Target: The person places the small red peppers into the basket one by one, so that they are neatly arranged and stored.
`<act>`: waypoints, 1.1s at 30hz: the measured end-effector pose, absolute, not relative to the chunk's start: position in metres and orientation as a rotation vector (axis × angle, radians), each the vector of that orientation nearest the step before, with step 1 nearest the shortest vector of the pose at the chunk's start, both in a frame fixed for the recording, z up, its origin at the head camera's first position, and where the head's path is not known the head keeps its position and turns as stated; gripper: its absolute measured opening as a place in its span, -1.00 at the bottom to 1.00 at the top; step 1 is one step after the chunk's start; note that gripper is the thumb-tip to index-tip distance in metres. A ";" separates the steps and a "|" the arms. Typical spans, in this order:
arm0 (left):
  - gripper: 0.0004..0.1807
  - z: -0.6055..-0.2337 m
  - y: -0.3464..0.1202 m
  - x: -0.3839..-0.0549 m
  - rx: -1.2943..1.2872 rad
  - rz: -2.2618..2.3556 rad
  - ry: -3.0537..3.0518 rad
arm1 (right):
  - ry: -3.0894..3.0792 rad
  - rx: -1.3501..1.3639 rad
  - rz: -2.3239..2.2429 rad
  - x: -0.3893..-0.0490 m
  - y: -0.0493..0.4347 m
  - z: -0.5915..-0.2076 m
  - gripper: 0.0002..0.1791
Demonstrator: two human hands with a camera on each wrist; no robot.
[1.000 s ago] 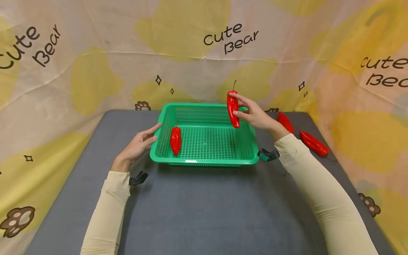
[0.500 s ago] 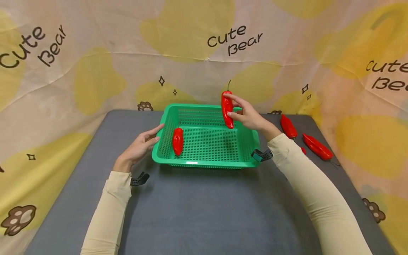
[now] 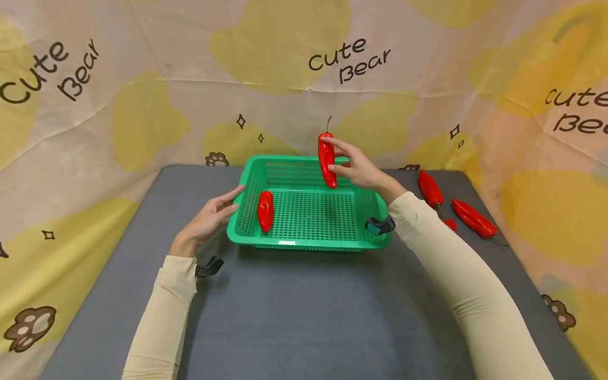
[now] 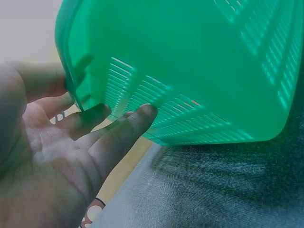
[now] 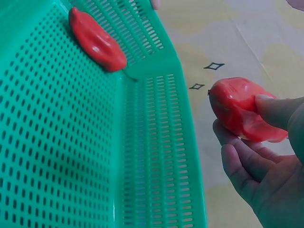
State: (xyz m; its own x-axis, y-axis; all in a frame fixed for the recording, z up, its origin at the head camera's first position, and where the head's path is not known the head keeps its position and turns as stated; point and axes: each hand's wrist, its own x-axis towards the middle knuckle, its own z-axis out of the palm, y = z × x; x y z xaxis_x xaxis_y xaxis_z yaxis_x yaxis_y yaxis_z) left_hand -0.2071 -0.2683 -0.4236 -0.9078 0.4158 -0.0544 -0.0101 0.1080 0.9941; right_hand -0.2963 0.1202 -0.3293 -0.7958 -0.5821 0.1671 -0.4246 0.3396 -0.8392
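Observation:
A red chili pepper (image 3: 325, 158) with a thin stem is pinched upright between the thumb and fingers of my right hand (image 3: 356, 168), over the back right part of the green plastic basket (image 3: 309, 245). In the right wrist view this pepper (image 5: 242, 109) is seen end-on, past the basket's edge. My left hand (image 3: 204, 219) rests at the basket's left side. The left wrist view has its fairly straight fingers (image 4: 142, 114) against the slotted outer wall and rim. Another red chili pepper (image 3: 265, 211) lies inside the basket near its left wall.
On the grey tabletop (image 3: 294, 316), right of the basket, lie a red pepper (image 3: 429, 187), another pepper (image 3: 475, 218) and a third pepper (image 3: 450, 225), partly hidden by the right sleeve. A printed cloth (image 3: 285, 63) hangs behind and beside the table.
My right hand has carried the held pepper to the left over the basket. The left hand and the pepper inside the basket keep their places; the view has shifted slightly.

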 end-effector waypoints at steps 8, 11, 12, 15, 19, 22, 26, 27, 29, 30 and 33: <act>-0.32 -0.422 -0.268 -0.208 0.395 1.853 2.071 | 2.389 -0.920 -1.457 -0.297 0.107 -0.336 -0.25; -0.32 -0.421 -0.267 -0.207 0.396 1.851 2.069 | 2.383 -0.912 -1.452 -0.298 0.102 -0.339 -0.25; -0.32 -0.421 -0.267 -0.207 0.399 1.850 2.070 | 2.385 -0.909 -1.449 -0.298 0.100 -0.340 -0.25; -0.32 -0.422 -0.268 -0.207 0.400 1.851 2.069 | 2.387 -0.900 -1.436 -0.299 0.094 -0.342 -0.25; -0.32 -0.423 -0.268 -0.206 0.403 1.853 2.066 | 2.365 -0.913 -1.427 -0.299 0.087 -0.345 -0.25; -0.32 -0.422 -0.268 -0.207 0.410 1.859 2.063 | 2.341 -0.921 -1.422 -0.299 0.083 -0.347 -0.25; -0.32 -0.422 -0.268 -0.209 0.415 1.865 2.061 | 2.320 -0.914 -1.417 -0.299 0.080 -0.348 -0.26; -0.32 -0.423 -0.269 -0.209 0.413 1.864 2.062 | 2.320 -0.914 -1.414 -0.299 0.079 -0.349 -0.26; -0.32 -0.423 -0.269 -0.209 0.406 1.858 2.068 | 2.319 -0.910 -1.409 -0.299 0.078 -0.350 -0.26; -0.32 -0.424 -0.269 -0.209 0.402 1.854 2.072 | 2.319 -0.906 -1.405 -0.300 0.077 -0.351 -0.26; -0.32 -0.424 -0.270 -0.208 0.393 1.842 2.083 | 2.312 -0.899 -1.399 -0.300 0.074 -0.353 -0.25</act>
State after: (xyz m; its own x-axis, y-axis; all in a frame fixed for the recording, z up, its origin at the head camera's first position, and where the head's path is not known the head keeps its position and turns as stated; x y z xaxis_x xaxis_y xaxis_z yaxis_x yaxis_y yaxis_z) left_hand -0.2075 -0.2701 -0.4243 -0.9068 0.4165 -0.0644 -0.0130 0.1252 0.9921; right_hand -0.3004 0.0743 -0.3534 -0.7621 -0.6439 0.0684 -0.3592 0.3325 -0.8720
